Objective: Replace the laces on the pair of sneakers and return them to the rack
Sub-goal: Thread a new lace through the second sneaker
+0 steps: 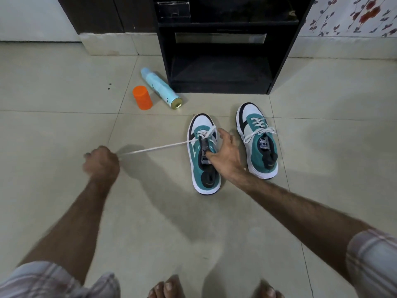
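Two teal, white and black sneakers stand side by side on the tiled floor, toes towards the rack. My left hand (102,161) grips the end of a white lace (159,146) that stretches taut from the upper eyelets of the left sneaker (204,153) out to the left. My right hand (225,155) rests on the left sneaker's tongue and right side, fingers spread. The right sneaker (256,140) has its white lace threaded and tied in a loose bow. A dark sock sits in each shoe.
A black shoe rack (221,67) with an open bottom shelf stands just beyond the sneakers. A light-blue spray can (160,88) lies on the floor to its left beside an orange cap (142,97). My bare toes (169,287) show at the bottom edge.
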